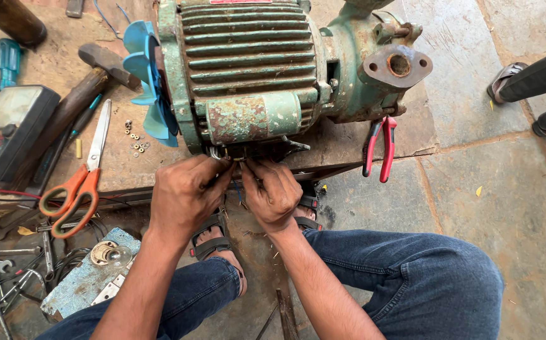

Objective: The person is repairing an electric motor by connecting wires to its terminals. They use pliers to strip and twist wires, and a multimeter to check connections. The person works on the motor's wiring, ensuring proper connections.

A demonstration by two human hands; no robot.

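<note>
Left hand (188,195) and right hand (273,195), frame centre: fingers curled tight, pinching thin wires (222,157) under rusty green ribbed motor (247,69); hands nearly touching.

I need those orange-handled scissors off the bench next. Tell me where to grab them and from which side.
Probably best to grip the orange-handled scissors by the two orange loops at the near bench edge, coming in from the left. The steel blades point away towards the hammer, and the handle end lies nearest the left hand.
</note>
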